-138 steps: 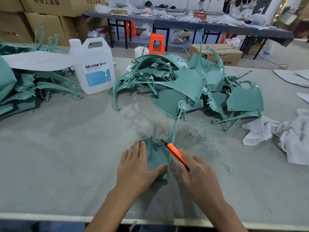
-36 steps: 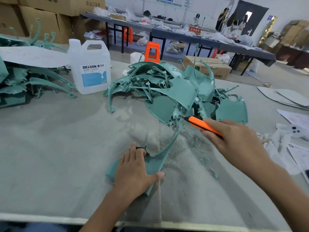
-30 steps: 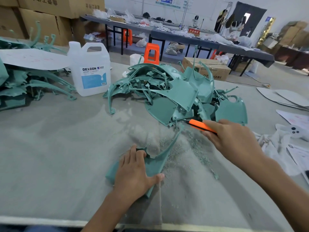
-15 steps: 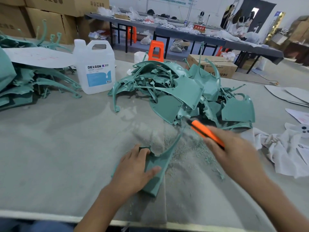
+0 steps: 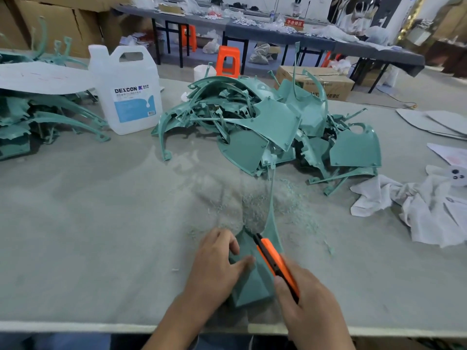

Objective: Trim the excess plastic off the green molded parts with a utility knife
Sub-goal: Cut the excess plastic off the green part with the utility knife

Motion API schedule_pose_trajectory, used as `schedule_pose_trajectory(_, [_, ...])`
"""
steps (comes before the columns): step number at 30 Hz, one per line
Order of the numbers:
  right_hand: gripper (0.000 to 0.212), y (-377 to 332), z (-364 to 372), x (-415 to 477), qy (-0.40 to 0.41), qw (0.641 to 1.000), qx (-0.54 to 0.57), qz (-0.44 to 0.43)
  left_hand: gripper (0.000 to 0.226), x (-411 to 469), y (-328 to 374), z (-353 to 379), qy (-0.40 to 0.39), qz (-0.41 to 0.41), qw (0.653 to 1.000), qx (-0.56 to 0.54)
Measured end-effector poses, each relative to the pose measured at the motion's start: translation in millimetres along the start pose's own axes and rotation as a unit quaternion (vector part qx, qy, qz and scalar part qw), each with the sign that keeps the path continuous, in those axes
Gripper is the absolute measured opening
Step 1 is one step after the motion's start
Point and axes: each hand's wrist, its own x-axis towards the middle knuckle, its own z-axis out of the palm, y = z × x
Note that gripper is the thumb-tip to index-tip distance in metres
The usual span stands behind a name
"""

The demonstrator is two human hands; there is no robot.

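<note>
Head: green part beneath left grip, knife in right grip

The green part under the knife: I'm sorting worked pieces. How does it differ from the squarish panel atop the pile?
The green part lies on the table; the squarish panel tilts on the pile. The left hand and utility knife touch the green part; no hand touches the squarish panel. The green part tapers to a thin strip; the squarish panel doesn't. Both are teal plastic.
</note>
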Motion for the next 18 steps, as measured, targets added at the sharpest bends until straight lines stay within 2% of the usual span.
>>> schedule_pose_trajectory(5, [0.055, -12.4, 6.6, -2.0, 0.0, 0.998, -0.057, 0.016, 0.04, -1.2, -3.1, 2.2, 0.006, 0.012, 1.0, -0.007])
schedule_pose_trajectory(12, [0.055, -11.3, 8.3, -0.4, 0.014, 0.995, -0.084, 0.048, 0.04, -4.1, -3.7, 3.1, 0.007, 0.016, 1.0, -0.014])
schedule_pose_trajectory(15, [0.054, -7.4, 1.9, -1.7, 0.033, 0.994, -0.078, 0.069, 0.038, -4.0, -4.6, 4.1, 0.002, 0.009, 1.0, -0.012])
schedule_pose_trajectory(18, [0.053, -17.0, 6.9, -9.6, 0.048, 0.997, -0.04, 0.047, 0.039, -3.5, -5.8, 4.8, -0.003, 0.018, 1.0, -0.014])
